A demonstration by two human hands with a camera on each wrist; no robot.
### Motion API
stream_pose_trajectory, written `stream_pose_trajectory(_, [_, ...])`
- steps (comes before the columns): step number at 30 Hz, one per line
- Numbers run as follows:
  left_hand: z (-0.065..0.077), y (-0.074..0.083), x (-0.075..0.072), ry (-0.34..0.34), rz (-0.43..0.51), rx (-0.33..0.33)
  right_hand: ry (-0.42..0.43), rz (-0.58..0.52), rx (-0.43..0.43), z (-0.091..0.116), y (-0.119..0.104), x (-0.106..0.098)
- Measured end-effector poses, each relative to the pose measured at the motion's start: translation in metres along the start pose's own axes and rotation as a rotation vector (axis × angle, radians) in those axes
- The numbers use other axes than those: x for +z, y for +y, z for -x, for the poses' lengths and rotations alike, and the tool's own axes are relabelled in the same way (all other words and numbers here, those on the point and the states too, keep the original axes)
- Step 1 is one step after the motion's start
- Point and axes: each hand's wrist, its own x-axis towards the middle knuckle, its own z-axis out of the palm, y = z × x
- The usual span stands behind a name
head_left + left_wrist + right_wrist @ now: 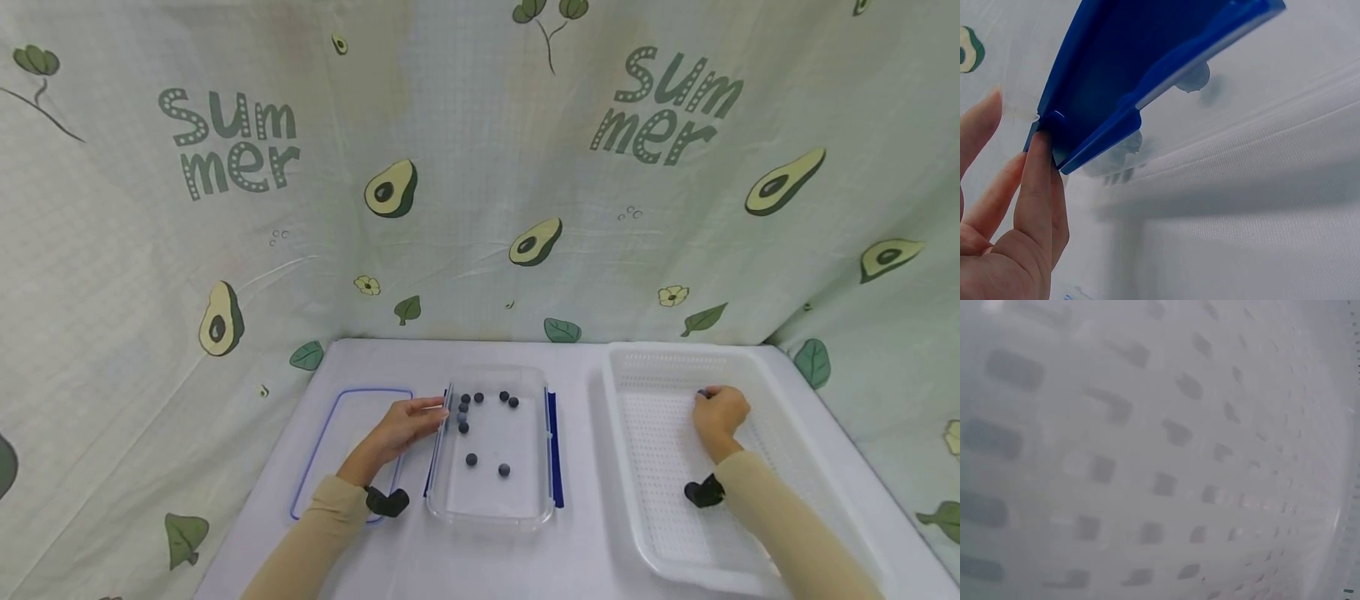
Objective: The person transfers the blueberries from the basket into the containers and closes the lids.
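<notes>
Several blueberries (pixel 471 459) lie scattered in a clear plastic box (pixel 491 521), more of them along its left side. My left hand (pixel 408 427) is at the box's left wall. In the left wrist view its fairly straight fingertips (pixel 1040 147) touch the blue latch flap (pixel 1110 56), with the thumb apart from it. Over the white perforated basket (pixel 633 467) on the right, my right hand (pixel 722 414) pinches a blueberry (pixel 702 392) in its fingertips. The right wrist view shows only the blurred basket holes, no hand.
A clear lid with a blue seal (pixel 330 437) lies left of the box, partly behind the left hand and wrist. Another blue latch flap (pixel 555 450) hangs out on the box's right side. A white cloth covers the table (pixel 577 550), and a patterned curtain (pixel 465 125) stands behind.
</notes>
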Motion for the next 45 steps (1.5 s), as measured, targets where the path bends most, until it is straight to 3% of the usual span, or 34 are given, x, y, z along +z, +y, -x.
stream_pose_trajectory(15, [-0.001,0.0,0.0,-0.01,0.012,0.005,-0.061,-0.083,0.065,0.003,-0.022,-0.014])
stream_pose_trajectory(31, [0.0,0.0,0.001,-0.001,0.009,0.016,-0.247,-0.152,0.103,0.005,-0.056,-0.042])
stream_pose_trajectory(40, [0.002,0.003,0.002,-0.001,-0.006,0.009,-0.396,-0.234,0.069,0.018,-0.088,-0.053])
stream_pose_trajectory(45, [0.003,0.004,0.002,-0.004,-0.005,0.004,-0.485,-0.296,0.007,0.027,-0.105,-0.055])
